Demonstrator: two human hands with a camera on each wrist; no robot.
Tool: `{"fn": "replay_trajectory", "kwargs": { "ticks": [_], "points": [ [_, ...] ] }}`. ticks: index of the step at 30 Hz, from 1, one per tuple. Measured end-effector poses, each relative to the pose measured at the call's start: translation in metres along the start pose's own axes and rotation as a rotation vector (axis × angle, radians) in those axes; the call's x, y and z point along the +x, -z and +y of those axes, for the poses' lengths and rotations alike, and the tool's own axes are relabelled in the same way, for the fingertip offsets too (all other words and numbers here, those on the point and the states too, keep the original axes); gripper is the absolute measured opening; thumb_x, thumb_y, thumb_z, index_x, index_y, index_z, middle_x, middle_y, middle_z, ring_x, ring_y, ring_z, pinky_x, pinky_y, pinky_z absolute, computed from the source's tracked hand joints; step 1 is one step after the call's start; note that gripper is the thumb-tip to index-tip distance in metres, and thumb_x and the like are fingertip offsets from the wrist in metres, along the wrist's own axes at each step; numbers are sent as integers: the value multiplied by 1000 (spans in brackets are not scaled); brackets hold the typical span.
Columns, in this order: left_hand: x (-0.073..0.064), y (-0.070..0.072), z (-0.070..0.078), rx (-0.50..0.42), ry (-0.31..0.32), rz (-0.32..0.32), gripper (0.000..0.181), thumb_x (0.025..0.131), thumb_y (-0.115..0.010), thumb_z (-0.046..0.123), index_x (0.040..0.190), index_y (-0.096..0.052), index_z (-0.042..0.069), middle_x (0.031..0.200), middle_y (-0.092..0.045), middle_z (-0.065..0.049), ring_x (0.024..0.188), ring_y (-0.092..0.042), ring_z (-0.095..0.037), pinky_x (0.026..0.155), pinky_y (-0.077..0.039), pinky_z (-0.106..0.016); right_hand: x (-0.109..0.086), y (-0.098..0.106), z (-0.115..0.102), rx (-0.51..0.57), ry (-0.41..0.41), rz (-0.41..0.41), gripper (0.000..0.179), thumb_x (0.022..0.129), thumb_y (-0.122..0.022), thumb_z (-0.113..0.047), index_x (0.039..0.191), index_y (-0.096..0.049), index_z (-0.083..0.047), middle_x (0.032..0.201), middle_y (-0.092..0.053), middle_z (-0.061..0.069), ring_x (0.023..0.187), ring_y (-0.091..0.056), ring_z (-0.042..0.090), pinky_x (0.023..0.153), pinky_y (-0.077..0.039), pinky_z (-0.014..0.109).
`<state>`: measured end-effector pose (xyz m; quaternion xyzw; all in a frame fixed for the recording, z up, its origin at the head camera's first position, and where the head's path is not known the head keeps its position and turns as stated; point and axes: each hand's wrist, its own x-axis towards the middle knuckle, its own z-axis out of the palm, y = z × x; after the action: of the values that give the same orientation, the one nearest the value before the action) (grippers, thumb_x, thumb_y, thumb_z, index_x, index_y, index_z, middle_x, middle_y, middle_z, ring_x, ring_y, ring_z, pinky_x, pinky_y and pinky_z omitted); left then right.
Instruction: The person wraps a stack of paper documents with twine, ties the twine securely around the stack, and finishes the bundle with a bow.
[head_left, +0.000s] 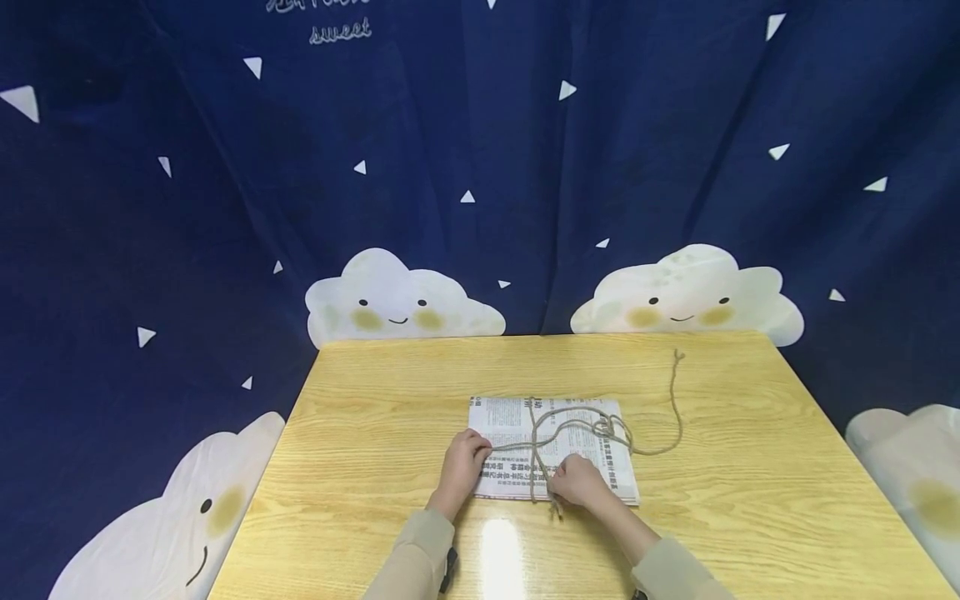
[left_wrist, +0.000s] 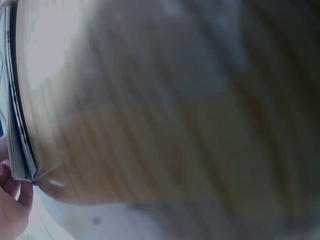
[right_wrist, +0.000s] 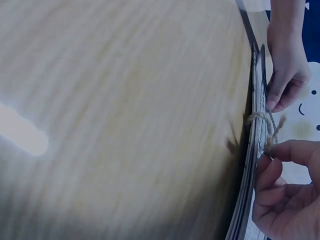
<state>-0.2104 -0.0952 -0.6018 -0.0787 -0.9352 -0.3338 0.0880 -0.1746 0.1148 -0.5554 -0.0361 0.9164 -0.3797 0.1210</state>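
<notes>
A folded stack of newspaper (head_left: 502, 417) lies on the table, with brown twine (head_left: 533, 467) running across its top from back to front and crossing near the middle. At the stack's left edge my left hand (head_left: 463, 460) pinches a stretch of the twine that runs to the crossing. My right hand (head_left: 581, 482) is over the front part of the stack. In the right wrist view, its thumb and forefinger pinch the twine near a short frayed end. The left wrist view catches only part of the left hand (left_wrist: 14, 205), beside the paper's edge.
Loose loops of twine (head_left: 603, 427) lie on the right half of the stack. A long tail of twine (head_left: 681, 417) trails onto the wooden table (head_left: 375, 400) and ends in a knot toward the back. A dark blue curtain (head_left: 480, 150) with clouds hangs behind.
</notes>
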Motion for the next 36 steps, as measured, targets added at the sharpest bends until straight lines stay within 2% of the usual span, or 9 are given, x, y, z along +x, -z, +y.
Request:
{"fn": "replay_trajectory", "kwargs": {
  "ticks": [11, 15, 18, 22, 26, 28, 30, 33, 36],
  "points": [
    [1, -1, 2, 11, 21, -13, 4, 82, -66, 11, 83, -70, 10, 83, -56, 4, 81, -52, -12, 73, -49, -27, -17, -13, 7, -102, 52, 7, 29, 66, -61, -4, 48, -41, -15, 42, -36, -9, 38, -33, 6, 37, -28, 16],
    [1, 0, 2, 12, 21, -22, 5, 82, -65, 12, 84, -70, 10, 84, -56, 4, 81, -52, -12, 74, -49, -27, -16, -11, 9, -93, 52, 1, 31, 73, -66, -12, 51, -45, -14, 43, -40, -7, 39, -35, 6, 38, -28, 16],
    [1, 1, 4, 8, -5, -3, 7, 83, -65, 12, 86, -70, 8, 85, -58, 3, 83, -54, -13, 76, -49, -28, -12, 2, 11, -36, 20, 28, 29, 78, -67, -18, 55, -51, -11, 44, -45, -5, 39, -38, 7, 38, -30, 18],
    [-2, 1, 9, 10, -105, 91, 9, 83, -65, 12, 89, -69, 6, 90, -61, -1, 87, -56, -17, 80, -49, -32, -2, 36, 22, 62, -68, 161, 19, 82, -62, -18, 70, -61, -2, 54, -54, 1, 46, -45, 12, 42, -37, 23],
    [-5, -3, 20, 29, -194, 157, 8, 84, -65, 14, 86, -67, 7, 88, -60, 0, 84, -55, -14, 76, -48, -28, 6, 69, 49, 76, -142, 296, 25, 85, -57, -16, 88, -63, 7, 66, -60, 8, 52, -50, 15, 45, -41, 25],
    [-8, -5, 28, 26, -206, 134, 7, 84, -64, 14, 83, -65, 7, 82, -60, 2, 76, -53, -10, 69, -48, -22, 9, 80, 65, 44, -138, 340, 25, 84, -54, -12, 93, -62, 10, 72, -61, 13, 56, -52, 17, 47, -41, 26],
    [-12, -8, 39, -2, -196, 74, 8, 84, -64, 14, 79, -65, 7, 75, -60, 3, 67, -51, -6, 60, -47, -17, 10, 86, 80, 3, -104, 351, 23, 84, -54, -7, 95, -62, 10, 79, -62, 17, 62, -56, 22, 51, -44, 29],
    [-20, -13, 56, -30, -127, -44, 17, 83, -64, 16, 68, -62, 10, 60, -55, 7, 52, -45, -1, 47, -40, -13, 10, 88, 97, -61, -25, 326, 21, 82, -54, 0, 99, -61, 10, 92, -61, 23, 78, -59, 34, 63, -51, 40],
    [-27, -20, 70, -24, -43, -147, 31, 83, -64, 21, 55, -54, 13, 47, -44, 9, 41, -36, -2, 38, -32, -15, 11, 86, 108, -108, 43, 278, 21, 81, -57, 3, 101, -60, 9, 99, -57, 26, 90, -56, 40, 74, -50, 49]
  ]
}}
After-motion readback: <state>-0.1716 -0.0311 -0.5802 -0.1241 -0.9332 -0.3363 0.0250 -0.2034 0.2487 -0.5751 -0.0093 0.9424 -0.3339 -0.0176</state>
